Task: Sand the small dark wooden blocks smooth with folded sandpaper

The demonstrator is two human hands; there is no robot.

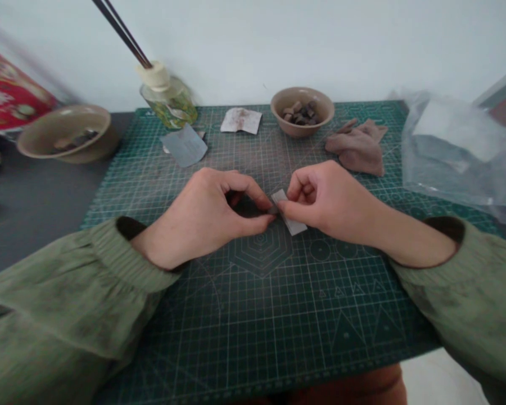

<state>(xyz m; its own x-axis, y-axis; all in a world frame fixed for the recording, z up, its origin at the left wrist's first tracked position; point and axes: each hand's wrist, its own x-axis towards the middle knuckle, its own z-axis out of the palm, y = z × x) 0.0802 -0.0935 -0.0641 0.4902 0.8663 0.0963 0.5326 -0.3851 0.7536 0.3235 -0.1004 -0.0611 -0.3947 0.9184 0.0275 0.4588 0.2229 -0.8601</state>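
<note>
My left hand [219, 211] is closed in a pinch, its thumb and forefinger on a small dark piece [272, 210]. The fingers cover most of that piece, so its kind cannot be made out. Between the thumb and bent fingers of my right hand [320, 197] is a narrow light-grey strip [294, 226] that looks like folded sandpaper. The strip slants down to the right, and its upper left edge meets the piece at my left fingertips. Both hands are just above the middle of a green cutting mat [253, 320].
At the back stand a bowl of small brown and dark chunks [302, 121] and a reed diffuser [168, 101]. A grey sheet [186, 147], a stained white paper [241, 120] and a brown cloth [360, 147] lie nearby. Another bowl [67, 135] sits left, a plastic bag [459, 152] right.
</note>
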